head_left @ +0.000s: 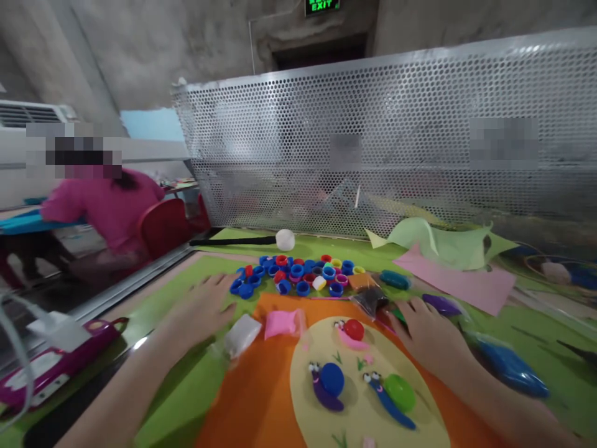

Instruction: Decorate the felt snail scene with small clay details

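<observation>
Two wide grips, left hand point(205, 306) and right hand point(428, 325), apparently empty.
Cap pile point(296, 272) just beside the left, running crosswise rightward; black packet point(370, 300) near the right.

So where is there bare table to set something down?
The green tabletop shows bare between the left forearm and orange paper, and in a strip between the bottle caps and mesh screen, right of the white ball. Packets and loose paper sheets crowd around the right hand.

Both hands point(204, 306) and both forearms point(148, 351) are bare.
</observation>
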`<state>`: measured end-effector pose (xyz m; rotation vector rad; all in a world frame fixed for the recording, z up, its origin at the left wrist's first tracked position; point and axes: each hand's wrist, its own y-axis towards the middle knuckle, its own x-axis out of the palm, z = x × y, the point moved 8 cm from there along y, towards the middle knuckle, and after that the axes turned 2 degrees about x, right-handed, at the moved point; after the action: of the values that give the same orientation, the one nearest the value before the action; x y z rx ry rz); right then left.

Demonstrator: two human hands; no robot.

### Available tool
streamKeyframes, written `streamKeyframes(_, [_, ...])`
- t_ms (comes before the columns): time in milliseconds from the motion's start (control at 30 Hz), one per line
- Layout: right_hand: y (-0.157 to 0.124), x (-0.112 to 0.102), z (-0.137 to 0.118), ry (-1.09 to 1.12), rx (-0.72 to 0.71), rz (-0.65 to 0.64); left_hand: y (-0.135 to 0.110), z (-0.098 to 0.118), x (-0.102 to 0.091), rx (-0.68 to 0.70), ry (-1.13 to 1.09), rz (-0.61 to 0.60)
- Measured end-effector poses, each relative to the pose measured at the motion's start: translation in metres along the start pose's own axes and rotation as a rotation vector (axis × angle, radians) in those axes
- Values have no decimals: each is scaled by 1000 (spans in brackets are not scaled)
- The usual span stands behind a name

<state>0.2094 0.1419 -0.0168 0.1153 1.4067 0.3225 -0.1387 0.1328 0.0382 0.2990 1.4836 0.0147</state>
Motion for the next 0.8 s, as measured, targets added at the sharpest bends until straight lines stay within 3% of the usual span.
streamKeyframes(233, [0,0,1,-10,-9,30,16,5,34,33,-202,-54])
streamKeyframes(433, [-1,-3,0,-8,-30,87,19,2,12,-24,-671,30])
streamKeyframes(633, [-1,-9,1,30,-26,219,1,43,-4,13,-1270,-52])
streamKeyframes(733, [-5,-34,1,68,-14,353,-7,68,5,34,-1457,-137])
streamKeyframes(800, [-16,-62,-12,132,-92,447,-10,86,14,59,-1547,-203])
